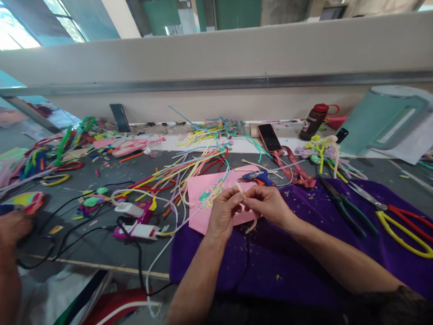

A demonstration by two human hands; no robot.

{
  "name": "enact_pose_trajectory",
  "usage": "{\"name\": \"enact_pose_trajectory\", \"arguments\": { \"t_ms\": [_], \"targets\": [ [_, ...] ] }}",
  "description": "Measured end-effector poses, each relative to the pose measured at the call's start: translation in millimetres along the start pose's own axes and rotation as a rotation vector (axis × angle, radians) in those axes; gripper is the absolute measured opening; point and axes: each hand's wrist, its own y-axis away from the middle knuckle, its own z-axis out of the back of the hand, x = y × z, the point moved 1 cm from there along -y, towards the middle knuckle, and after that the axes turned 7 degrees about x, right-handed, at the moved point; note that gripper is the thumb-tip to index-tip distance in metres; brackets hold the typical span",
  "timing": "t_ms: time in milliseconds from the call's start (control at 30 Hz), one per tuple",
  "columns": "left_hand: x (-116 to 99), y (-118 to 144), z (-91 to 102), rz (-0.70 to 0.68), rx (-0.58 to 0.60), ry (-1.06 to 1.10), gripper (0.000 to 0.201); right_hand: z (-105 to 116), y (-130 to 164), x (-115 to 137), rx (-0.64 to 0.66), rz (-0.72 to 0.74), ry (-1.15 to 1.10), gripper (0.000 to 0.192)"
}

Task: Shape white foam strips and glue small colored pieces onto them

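My left hand and my right hand meet over a pink sheet, fingertips closed in a pinch. Between them is a cream pipe cleaner; one end pokes up above the fingers and a curved tail hangs below. My fingers hide its middle. Small cut bits of pipe cleaner in teal and yellow lie on the sheet, left of my left hand. Just beyond my right hand rests a blue glue gun with an orange part.
Green-handled pliers and red-and-yellow scissors lie right on purple cloth. A power strip with cables sits left. Bundled pipe cleaners, a phone, bottle and pitcher stand behind. Another person's hand is far left.
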Motion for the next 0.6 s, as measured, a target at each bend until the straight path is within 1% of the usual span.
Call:
{"name": "enact_pose_trajectory", "arguments": {
  "t_ms": [67, 133, 200, 267, 367, 467, 600],
  "targets": [
    [-1, 0, -0.1, -0.015, -0.053, 0.004, 0.017, 4, -1, 0, -0.016, 0.014, 0.002, 0.02],
    [-1, 1, -0.1, -0.01, -0.081, -0.019, 0.018, 9, -3, 0, -0.07, 0.04, -0.021, 0.018],
    [0, 2, -0.6, 0.014, -0.047, -0.065, 0.019, 12, -4, -1, -0.106, 0.065, -0.072, 0.02],
    [2, 3, -1.5, 0.031, 0.007, -0.094, 0.021, 11, -5, -3, -0.1, 0.079, -0.13, 0.019],
    [4, 5, -2.6, 0.035, 0.027, -0.082, 0.019, 7, -5, -4, -0.106, 0.087, -0.203, 0.017],
    [3, 6, -4.6, 0.045, 0.045, -0.061, 0.018, 4, -4, -4, -0.137, 0.091, -0.219, 0.016],
    [3, 7, -8.3, 0.065, 0.124, -0.055, 0.023, 5, -3, 0, -0.152, 0.087, -0.233, 0.017]
  ]
}}
